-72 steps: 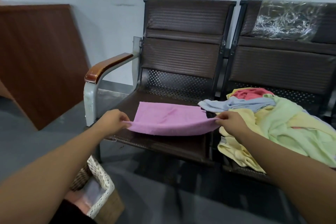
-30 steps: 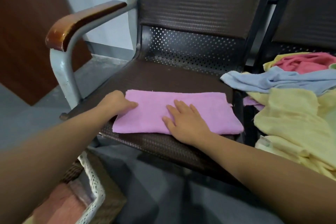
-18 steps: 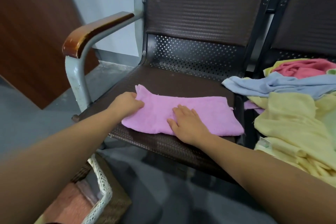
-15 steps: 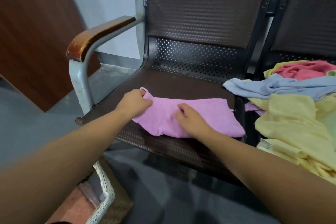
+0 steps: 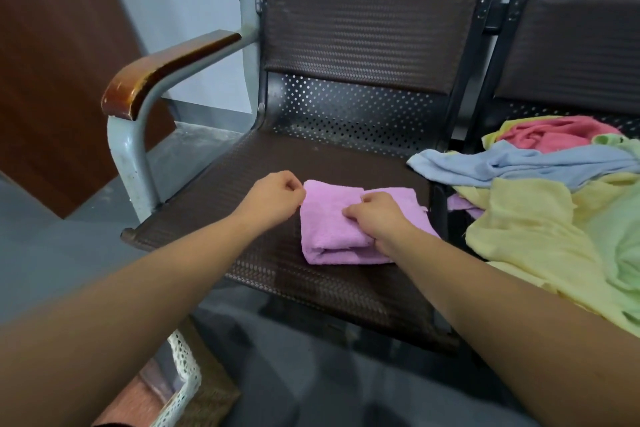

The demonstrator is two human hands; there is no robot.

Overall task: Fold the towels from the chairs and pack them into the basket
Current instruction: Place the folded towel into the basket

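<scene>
Since the next move looks to be carrying it off the chair, what matters is how the pink towel (image 5: 332, 229) lies: it sits folded into a thick packet on the front half of the brown seat (image 5: 242, 184), a little wider from left to right than it is deep, with a rounded fold facing the person along the near edge. The right hand (image 5: 381, 218) rests on top of its right half, fingers curled down onto the upper layer and the thumb tucked at the near edge, so it seems to grip the cloth. The left hand (image 5: 273, 199) is just beside the towel's left edge, fingers curled in near the far-left corner; whether it pinches that corner or only touches it cannot be told. The basket (image 5: 185, 374), with its white lace rim, stands on the floor below and to the left of the seat, under the left forearm, so the left hand is the nearer one to it. To the right, the pile of unfolded towels (image 5: 526, 218) spreads over the neighbouring chair, apart from the packet.
</scene>
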